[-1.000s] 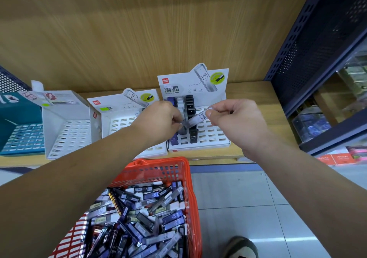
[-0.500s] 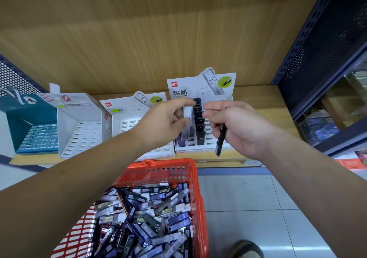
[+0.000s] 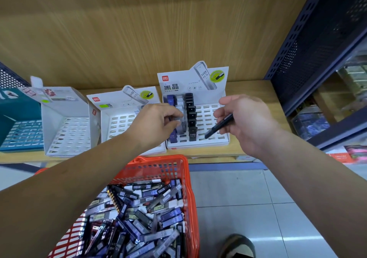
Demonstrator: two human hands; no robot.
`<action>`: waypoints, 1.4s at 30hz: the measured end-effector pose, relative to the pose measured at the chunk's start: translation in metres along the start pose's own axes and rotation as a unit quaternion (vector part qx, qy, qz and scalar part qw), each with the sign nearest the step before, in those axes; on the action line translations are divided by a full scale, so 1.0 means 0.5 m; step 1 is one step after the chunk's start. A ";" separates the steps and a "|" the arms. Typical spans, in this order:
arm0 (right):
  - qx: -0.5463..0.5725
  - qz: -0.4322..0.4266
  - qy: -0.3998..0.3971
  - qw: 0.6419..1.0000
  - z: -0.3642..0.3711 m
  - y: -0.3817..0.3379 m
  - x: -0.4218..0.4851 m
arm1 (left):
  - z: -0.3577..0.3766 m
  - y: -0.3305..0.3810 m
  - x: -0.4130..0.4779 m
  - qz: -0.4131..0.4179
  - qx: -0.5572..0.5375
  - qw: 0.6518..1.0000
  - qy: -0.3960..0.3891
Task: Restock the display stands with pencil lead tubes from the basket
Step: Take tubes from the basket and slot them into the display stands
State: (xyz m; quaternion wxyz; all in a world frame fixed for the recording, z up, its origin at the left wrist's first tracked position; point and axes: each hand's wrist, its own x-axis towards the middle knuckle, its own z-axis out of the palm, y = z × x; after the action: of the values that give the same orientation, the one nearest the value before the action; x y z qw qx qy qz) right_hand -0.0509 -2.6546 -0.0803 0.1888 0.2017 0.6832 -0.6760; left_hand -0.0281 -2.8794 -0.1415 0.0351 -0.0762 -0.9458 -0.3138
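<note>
A red basket [image 3: 185,188] below me is heaped with pencil lead tubes [image 3: 143,214] in black, purple and clear. On the wooden shelf stands a white display stand [image 3: 210,138] holding a purple, a clear and a black column of tubes. My left hand [image 3: 156,122] pinches a clear lead tube [image 3: 181,122] at the clear column of that stand. My right hand [image 3: 244,118] holds a black lead tube [image 3: 218,127] over the stand's bare slots, right of the black column.
Two more white display stands [image 3: 119,124] [image 3: 67,130] and a teal one [image 3: 19,130] sit to the left on the shelf [image 3: 248,91]. A dark blue perforated rack [image 3: 317,49] stands at the right. My shoe [image 3: 236,245] is on the tiled floor.
My left hand has carried the clear tube down into the clear column. My right hand has swung right with the black tube, away from the left hand.
</note>
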 end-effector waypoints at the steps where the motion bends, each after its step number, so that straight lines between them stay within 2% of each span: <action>1: -0.007 -0.010 -0.009 1.000 -0.003 0.003 0.002 | 0.000 0.002 0.002 0.008 0.006 1.000 -0.002; 6: -0.063 -0.053 -0.040 0.996 -0.018 0.016 0.006 | 0.016 -0.001 0.001 0.068 0.059 0.996 -0.023; 9: -0.053 -0.052 -0.048 0.996 -0.024 0.014 -0.002 | 0.029 0.001 0.002 0.057 0.085 0.994 -0.032; 13: -0.019 -0.028 -0.035 0.999 -0.030 0.012 -0.003 | 0.015 0.043 -0.003 0.020 -0.002 1.000 -0.002; 17: 0.073 0.026 -0.037 0.996 -0.029 0.004 -0.002 | 0.001 0.097 0.002 0.000 -0.143 0.990 -0.022; 20: 0.112 0.048 -0.033 0.992 -0.024 0.006 0.003 | -0.012 0.110 0.022 -0.013 -0.171 0.985 0.002; 22: 0.000 0.045 -0.007 0.999 -0.028 0.015 0.015 | -0.023 0.103 0.046 -0.036 -0.170 0.985 0.022; 24: -0.091 0.040 0.002 0.995 -0.032 0.021 0.018 | -0.031 0.087 0.079 -0.046 -0.120 0.991 0.044; 29: -0.180 0.055 -0.058 0.980 -0.040 0.028 0.014 | -0.001 0.066 0.154 0.035 0.050 0.998 0.020; 33: -0.275 0.034 -0.097 0.956 -0.044 0.036 0.003 | 0.037 0.068 0.174 0.007 0.093 0.995 0.020; 37: -0.320 0.040 -0.144 0.936 -0.048 0.041 -0.002 | 0.058 0.063 0.177 -0.029 0.110 0.993 0.041; 42: -0.331 0.032 -0.152 0.931 -0.045 0.039 0.000 | 0.059 0.056 0.175 -0.015 0.112 0.993 0.040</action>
State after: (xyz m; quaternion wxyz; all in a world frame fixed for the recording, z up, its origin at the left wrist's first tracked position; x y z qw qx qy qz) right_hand -0.0401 -2.6318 -0.0963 0.3680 0.0444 0.8246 -0.4273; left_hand -0.1103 -2.8289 -0.1386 0.0766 -0.0447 -0.9739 -0.2092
